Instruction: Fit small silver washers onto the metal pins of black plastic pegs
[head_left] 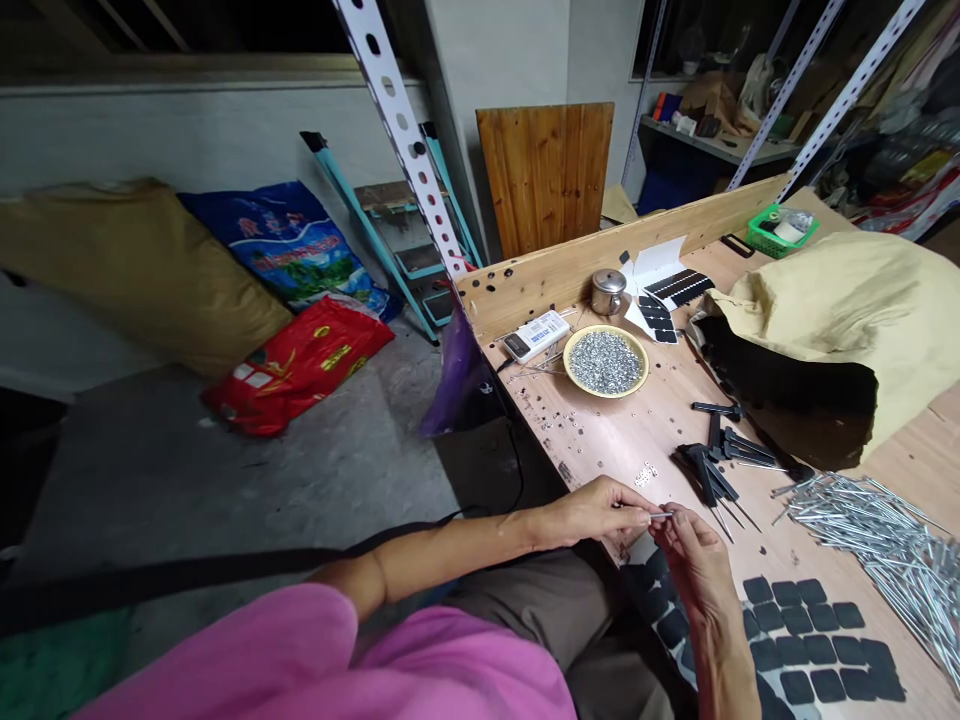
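Observation:
At the near edge of the wooden table, my left hand [600, 515] and my right hand [697, 560] meet fingertip to fingertip. Both pinch a thin metal rod [661, 515], of which only a short piece shows between the fingers. Whether a small part sits on its end is hidden. Just beyond them lie a few small metal nuts [645, 473] and black-handled tools with thin metal shafts [712, 475]. Rows of black rounded-square pads [814, 650] lie beside and under my right forearm. A large pile of metal rods [885, 560] spreads to the right.
A yellow bowl of small metal nuts [606, 362], a white box [537, 336] and a lidded metal cup [607, 290] stand farther back. A big cream-coloured sack [847, 310] lies at the right. A wooden board [600, 252] edges the table's back. Stepladder [375, 240] and bags stand left.

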